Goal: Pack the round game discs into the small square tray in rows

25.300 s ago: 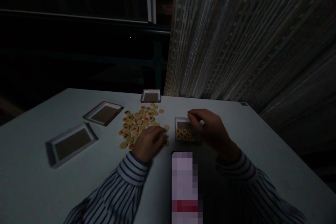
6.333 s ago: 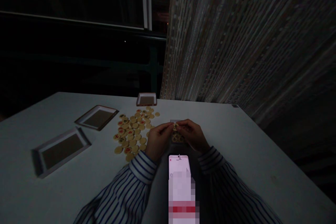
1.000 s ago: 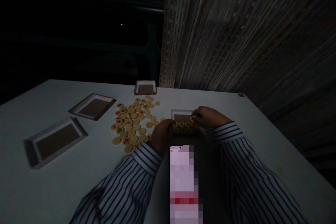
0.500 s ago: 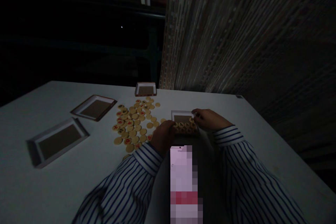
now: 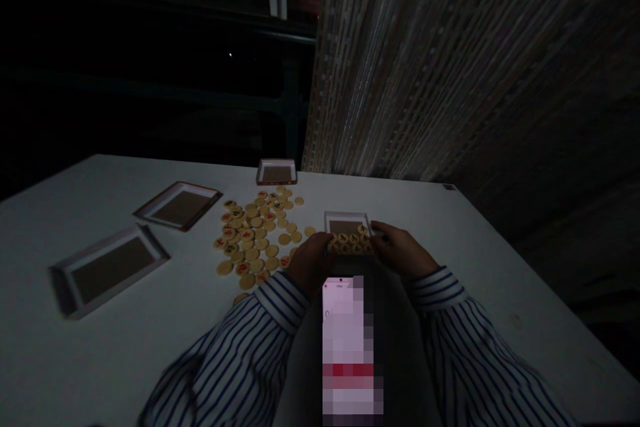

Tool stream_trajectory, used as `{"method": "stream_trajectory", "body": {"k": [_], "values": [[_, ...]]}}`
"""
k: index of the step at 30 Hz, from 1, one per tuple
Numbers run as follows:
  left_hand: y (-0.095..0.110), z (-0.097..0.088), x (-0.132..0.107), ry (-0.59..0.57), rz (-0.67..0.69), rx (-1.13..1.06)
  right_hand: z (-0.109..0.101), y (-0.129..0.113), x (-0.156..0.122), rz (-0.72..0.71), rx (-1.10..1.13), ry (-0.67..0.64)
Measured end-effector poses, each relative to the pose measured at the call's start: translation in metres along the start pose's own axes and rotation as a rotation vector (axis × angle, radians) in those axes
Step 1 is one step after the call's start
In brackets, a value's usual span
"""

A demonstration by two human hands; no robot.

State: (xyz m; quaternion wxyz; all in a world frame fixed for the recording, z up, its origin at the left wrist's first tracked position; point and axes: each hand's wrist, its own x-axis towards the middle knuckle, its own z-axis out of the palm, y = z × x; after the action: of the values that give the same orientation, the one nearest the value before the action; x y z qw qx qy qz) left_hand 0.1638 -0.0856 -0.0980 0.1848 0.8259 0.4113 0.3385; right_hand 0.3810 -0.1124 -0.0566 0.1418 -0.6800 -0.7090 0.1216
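Observation:
A small white-rimmed box (image 5: 327, 217) sits at the table's front edge, between my two hands. Xiangqi pieces (image 5: 354, 239) lie in rows in its near part, and a single piece (image 5: 363, 229) sits above them at the right. My left hand (image 5: 311, 257) is closed at the box's left wall, its fingertips by the leftmost pieces. At the right wall, my right hand (image 5: 404, 250) has its fingers curled against the box; the thumb is partly hidden. Left of the box spreads a loose heap of round wooden pieces (image 5: 253, 254), some showing red or black characters.
Open box halves stand around the heap: a white one (image 5: 160, 250) at the left, a brown-edged one (image 5: 215, 199) behind it, and a small one (image 5: 277, 182) at the back. A phone (image 5: 343, 327) glows below my hands. A bead curtain (image 5: 360, 80) hangs behind the white table (image 5: 450, 227).
My right hand has come down from the upper right piece to the box's right side. The left hand stays at the left wall. The view has shifted slightly.

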Motion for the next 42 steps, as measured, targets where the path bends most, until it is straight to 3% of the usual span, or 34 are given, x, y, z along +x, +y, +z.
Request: {"method": "stream_trajectory", "body": {"k": [5,25,36,42], "values": [[0.000,-0.003,0.000,-0.012,0.012,-0.018,0.010,0.006,0.000,0.058,0.064,0.006],[-0.005,0.001,-0.002,-0.004,0.023,0.006,0.015,0.006,-0.001,0.043,0.179,0.028],[-0.003,0.000,-0.001,-0.004,0.009,0.028,0.024,0.016,-0.002,0.002,0.160,0.201],[-0.001,-0.001,-0.001,-0.032,-0.027,0.024,0.023,0.015,-0.004,0.023,0.172,0.214]]}}
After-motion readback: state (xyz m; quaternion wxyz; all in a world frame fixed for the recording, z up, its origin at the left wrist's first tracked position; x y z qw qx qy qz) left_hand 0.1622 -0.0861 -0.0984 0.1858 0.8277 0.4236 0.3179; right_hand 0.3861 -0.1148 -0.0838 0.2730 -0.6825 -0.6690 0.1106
